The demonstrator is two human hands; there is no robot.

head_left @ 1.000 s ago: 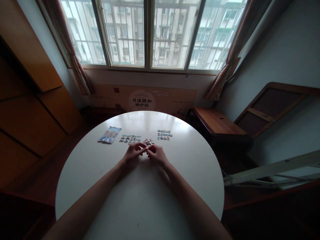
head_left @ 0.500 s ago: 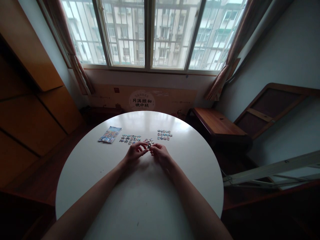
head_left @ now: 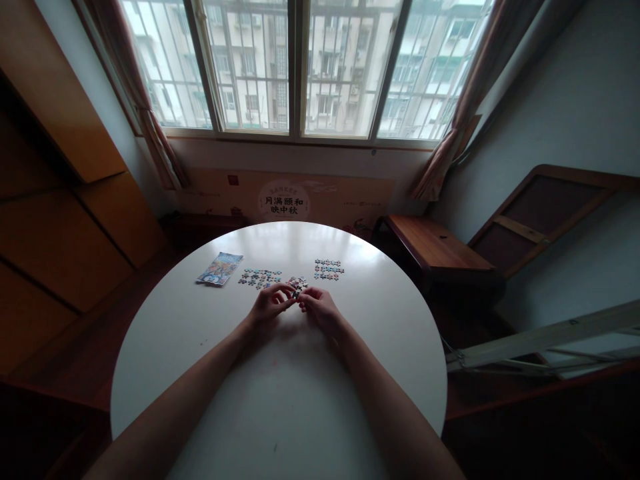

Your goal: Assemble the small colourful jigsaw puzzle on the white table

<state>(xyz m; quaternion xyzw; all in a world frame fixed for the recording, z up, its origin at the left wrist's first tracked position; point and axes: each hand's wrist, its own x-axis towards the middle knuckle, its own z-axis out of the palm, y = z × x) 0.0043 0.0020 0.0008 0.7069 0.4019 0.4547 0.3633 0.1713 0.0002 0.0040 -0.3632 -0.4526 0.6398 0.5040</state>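
Observation:
Both my hands meet over the white round table, at the near side of a small cluster of jigsaw puzzle pieces (head_left: 299, 283). My left hand (head_left: 273, 300) has thumb and fingers curled together at the left edge of these pieces. From the right, my right hand (head_left: 320, 301) pinches at a puzzle piece, its fingertips close to those of the left. The pieces between the fingers are small and partly hidden. Loose puzzle pieces (head_left: 260, 277) lie spread beyond my left hand, and rows of puzzle pieces (head_left: 329, 269) lie beyond my right.
A colourful picture sheet (head_left: 221, 269) lies at the left on the white table (head_left: 280, 400). Behind the table is a printed panel (head_left: 340, 193) under the window. A low wooden bench (head_left: 435, 243) stands to the right, and wooden cabinets (head_left: 60, 220) are on the left.
Both hands stay at the same cluster. My right fingertips have shifted very slightly left; little else differs.

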